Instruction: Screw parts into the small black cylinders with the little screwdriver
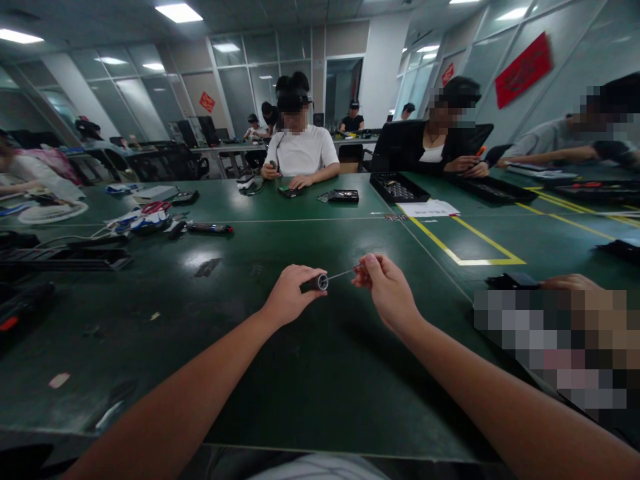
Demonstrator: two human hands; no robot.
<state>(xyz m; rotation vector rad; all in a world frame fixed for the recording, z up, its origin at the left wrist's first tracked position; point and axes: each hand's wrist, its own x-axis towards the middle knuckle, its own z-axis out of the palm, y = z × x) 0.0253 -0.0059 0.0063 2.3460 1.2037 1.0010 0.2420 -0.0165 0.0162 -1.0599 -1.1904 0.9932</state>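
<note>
Tube (320, 283), dark, pinched in left hand (294, 293) above the bench (300, 380). Right hand (384, 285) pinches thin rod (341, 274), its tip by the tube's open end.

Glass walls (253, 55) line a lamplit workroom

Rectangular ceiling lights (179, 13) glow over a white column (390, 57) beside a dark doorway (339, 93), while red hangings (524, 70) show left and right. Black chairs (166, 161) stand by rear desks (227, 149), and a green table (310, 387) marked with yellow lines (493, 261) spreads across the foreground, its surface catching glare.
</note>
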